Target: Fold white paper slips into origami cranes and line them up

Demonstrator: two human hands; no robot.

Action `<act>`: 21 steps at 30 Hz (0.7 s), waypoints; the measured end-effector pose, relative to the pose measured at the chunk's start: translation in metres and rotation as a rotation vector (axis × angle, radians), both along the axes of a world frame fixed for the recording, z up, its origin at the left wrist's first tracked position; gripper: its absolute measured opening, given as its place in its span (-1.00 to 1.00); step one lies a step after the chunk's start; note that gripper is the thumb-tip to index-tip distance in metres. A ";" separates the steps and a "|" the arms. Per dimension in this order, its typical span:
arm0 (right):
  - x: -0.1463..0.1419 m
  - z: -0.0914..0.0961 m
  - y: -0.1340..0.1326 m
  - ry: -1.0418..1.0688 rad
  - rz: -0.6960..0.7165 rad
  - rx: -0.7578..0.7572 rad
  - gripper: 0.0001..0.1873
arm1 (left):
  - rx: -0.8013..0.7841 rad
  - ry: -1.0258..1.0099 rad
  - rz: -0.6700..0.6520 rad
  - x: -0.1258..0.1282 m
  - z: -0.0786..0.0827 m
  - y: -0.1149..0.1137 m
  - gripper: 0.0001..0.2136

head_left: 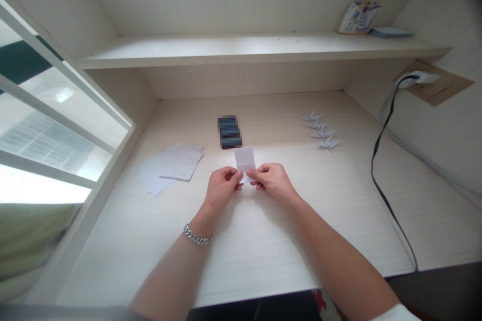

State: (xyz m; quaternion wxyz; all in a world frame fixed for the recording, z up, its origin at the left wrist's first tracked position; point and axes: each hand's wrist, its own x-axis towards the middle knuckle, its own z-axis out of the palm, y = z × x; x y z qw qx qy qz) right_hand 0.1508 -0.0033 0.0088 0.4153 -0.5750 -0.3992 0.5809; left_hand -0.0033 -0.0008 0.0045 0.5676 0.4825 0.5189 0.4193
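Observation:
A small piece of white paper (245, 159) is held up just above the desk, between both hands. My left hand (224, 183) pinches its lower left corner between thumb and fingers. At the lower right corner, my right hand (273, 180) grips it the same way. The lower edge of the paper is partly hidden by the thumbs, and a crease seems to run across it there. Just beyond the paper lies a dark, pixelated rectangular object (229, 132). Several folded white paper cranes (322, 133) stand in a row to the right.
Loose white sheets (181, 161) lie spread at the left of the desk (263, 256). A black cable (372, 160) runs from a wall socket (435, 83) down the right side. Above the back spans a shelf (226, 50) with a small colourful box (359, 17) on it.

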 end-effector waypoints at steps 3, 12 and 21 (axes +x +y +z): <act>0.003 -0.002 -0.001 -0.030 -0.008 0.042 -0.54 | -0.002 -0.020 0.002 0.000 0.001 -0.001 -0.77; 0.006 -0.002 0.005 0.115 0.030 0.103 -0.52 | -0.023 -0.025 -0.003 0.001 -0.003 -0.002 -0.79; 0.006 -0.004 0.005 0.143 -0.099 0.040 -0.58 | -0.022 -0.026 -0.036 0.005 -0.001 -0.005 -0.79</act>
